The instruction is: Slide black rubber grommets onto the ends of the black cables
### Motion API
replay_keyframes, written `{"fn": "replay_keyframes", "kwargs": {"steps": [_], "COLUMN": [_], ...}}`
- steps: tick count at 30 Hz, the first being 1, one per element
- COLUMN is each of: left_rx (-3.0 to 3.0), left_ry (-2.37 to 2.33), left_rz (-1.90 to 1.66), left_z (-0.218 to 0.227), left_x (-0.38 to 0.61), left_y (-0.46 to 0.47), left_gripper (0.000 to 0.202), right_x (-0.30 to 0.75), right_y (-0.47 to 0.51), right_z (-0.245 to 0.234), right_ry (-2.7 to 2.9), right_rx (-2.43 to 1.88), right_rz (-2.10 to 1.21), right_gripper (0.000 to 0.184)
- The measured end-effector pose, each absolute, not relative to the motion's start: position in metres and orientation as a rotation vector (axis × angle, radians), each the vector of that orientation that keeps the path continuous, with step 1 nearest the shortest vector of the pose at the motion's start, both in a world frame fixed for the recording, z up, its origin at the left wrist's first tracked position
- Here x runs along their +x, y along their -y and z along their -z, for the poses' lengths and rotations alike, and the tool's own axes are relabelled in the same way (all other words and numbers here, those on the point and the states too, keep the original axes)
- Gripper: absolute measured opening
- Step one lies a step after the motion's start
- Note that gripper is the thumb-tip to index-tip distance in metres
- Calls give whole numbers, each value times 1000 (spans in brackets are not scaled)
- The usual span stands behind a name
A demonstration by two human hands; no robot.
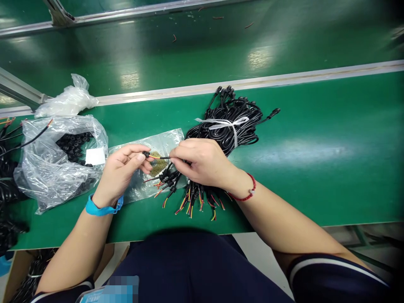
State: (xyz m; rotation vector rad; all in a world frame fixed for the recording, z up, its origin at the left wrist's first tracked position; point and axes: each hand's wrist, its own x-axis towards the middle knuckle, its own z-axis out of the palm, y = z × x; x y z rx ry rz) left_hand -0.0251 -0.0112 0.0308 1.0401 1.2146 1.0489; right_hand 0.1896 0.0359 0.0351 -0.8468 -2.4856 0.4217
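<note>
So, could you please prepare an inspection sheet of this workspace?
Surface: green bench, glare at right.
Things in hand: small black piece and cable, coloured wires between them.
Clutter: flat clear bag with tiny yellowish pieces; crumpled bag with black parts and white card; whitish bag behind.
Grip: left hand pinches small black piece; right hand, cable.
Cables: bundle with white tie, coloured wire ends at near side; more cables far left.
Surroundings: metal rail behind; box beneath, left.

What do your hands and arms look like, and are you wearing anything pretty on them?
Both hands are bare, without gloves. Above the left hand is a bright blue wristband. Above the right hand is a thin red bracelet with a pale bead. The dark navy sleeves have white stripes.
</note>
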Motion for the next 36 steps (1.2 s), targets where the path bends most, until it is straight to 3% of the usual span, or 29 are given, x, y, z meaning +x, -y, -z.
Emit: {"fn": "replay_keyframes", "kwargs": {"steps": [9, 16, 25, 36], "left_rx": [921, 921, 1658, 1335], "left_ry": [-1149, -1158, -1255, -1185], "left_rz": [-972, -1045, -1055, -1216], "left_z": [-28, -22, -20, -17], "left_x": [-16, -10, -12, -4], "left_y": [15, 18, 20, 20], "left_gripper": [16, 16, 7, 10], "right_x": [185, 186, 192, 191], "right_y": [-34, -34, -39, -37], "right_z": [-26, -25, -34, -31], "right_ry": [2306, 2384, 2322, 2264], "right_rx": [-798, -792, -652, -665], "right_rz": [-498, -357, -946, -957], "right_gripper": [21, 27, 20, 20]}}
